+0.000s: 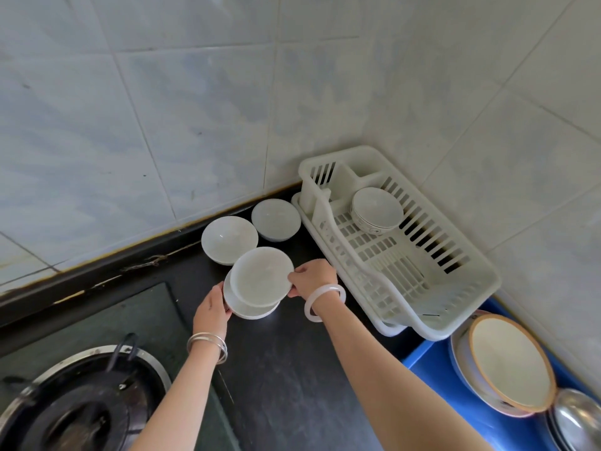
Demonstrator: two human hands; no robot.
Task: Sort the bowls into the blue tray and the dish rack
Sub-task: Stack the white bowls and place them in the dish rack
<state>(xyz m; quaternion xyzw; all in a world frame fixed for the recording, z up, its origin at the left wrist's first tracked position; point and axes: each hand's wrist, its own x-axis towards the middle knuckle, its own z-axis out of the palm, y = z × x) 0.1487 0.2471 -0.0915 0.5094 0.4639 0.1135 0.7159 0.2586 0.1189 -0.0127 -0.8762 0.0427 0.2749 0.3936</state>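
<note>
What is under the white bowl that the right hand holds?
A second white bowl, on the black counter, held by the left hand. The upper bowl covers most of it; its inside cannot be seen.

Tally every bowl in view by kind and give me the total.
Plain white bowls: 4, namely the back left bowl, the back right bowl, the upper stacked bowl held by the right hand, and the lower stacked bowl held by the left hand
Patterned bowl in the dish rack: 1
Orange-rimmed bowl in the blue tray: 1
Metal bowl: 1
Total: 7
</note>
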